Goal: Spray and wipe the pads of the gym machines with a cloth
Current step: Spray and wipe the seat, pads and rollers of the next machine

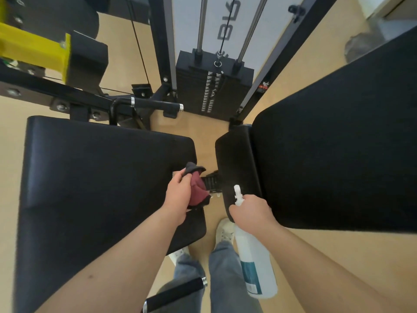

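LEFT: left hand [180, 193] clenched round bunched maroon-and-grey cloth [199, 188] at the broad black vinyl pad [101, 177] edge | RIGHT: right hand [250, 211] grasping translucent white plastic spray bottle [256, 263], nozzle toward narrow black pad [237, 163] | RISK: overspray may fall through gap onto tan floor [203, 136]; slip hazard.

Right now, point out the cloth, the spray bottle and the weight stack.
cloth [199, 188]: head view, on its red fold.
spray bottle [255, 249]: head view, on the translucent body above the label.
weight stack [234, 91]: head view, on the dark plates' face.
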`<state>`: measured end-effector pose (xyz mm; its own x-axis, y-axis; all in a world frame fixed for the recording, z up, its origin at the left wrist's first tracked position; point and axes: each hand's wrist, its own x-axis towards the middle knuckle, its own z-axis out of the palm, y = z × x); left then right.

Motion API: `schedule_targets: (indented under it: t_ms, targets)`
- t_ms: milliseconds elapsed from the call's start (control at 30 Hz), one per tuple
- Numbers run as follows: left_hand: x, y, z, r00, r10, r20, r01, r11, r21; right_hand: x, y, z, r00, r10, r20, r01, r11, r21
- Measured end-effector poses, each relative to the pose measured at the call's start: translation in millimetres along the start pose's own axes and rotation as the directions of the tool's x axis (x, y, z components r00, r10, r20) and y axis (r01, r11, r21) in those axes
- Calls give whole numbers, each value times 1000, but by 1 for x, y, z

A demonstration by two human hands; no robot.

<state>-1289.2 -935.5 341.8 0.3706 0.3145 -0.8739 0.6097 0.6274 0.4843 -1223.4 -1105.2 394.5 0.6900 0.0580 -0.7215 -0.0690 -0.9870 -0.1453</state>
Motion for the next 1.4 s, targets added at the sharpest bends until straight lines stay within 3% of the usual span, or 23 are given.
schedule_targets:
  t_ms: [233,400,533,700,733,833,967,1033,1200,1233,1300,1400]
  targets:
    - [4,-7,-1,999,-3,-44,3,1000,1,-7,11,-5,994,19,110,-21,1000,15]
    - [-1,-9,2,997,22,-74,-21,1000,15,-14,1,-29,993,-108,53,102,989,111]
    - [-9,-1,9,995,41,-86,-42,999,-7,-13,-15,-67,973,-219,-79,230,956,185]
    - [-19,1,15,989,-108,-99,89,980,-179,-6,-25,-93,952,-269,-145,298,922,248]
    - [-17,0,16,991,-97,-94,77,978,-194,-4,-25,-94,951,-270,-150,301,918,258]
    - [-9,-1,21,985,116,-126,-134,980,-145,3,-21,-91,949,-263,-173,306,900,311]
    - [9,6,34,981,171,-90,-180,977,-113,8,-16,-83,940,-252,-229,317,891,325]
    - [23,13,41,990,123,-71,-127,990,-56,10,-16,-80,936,-231,-266,312,896,318]
    - [38,47,64,967,-254,32,253,966,46,11,-14,-78,933,-170,-318,276,905,325]
    - [40,46,67,973,-226,41,222,972,78,10,-13,-78,932,-170,-320,274,908,318]
    - [42,35,73,999,17,51,-21,997,76,7,-11,-79,933,-172,-315,275,906,320]
    - [35,28,91,924,337,182,-351,935,50,5,-9,-79,933,-188,-306,291,895,337]
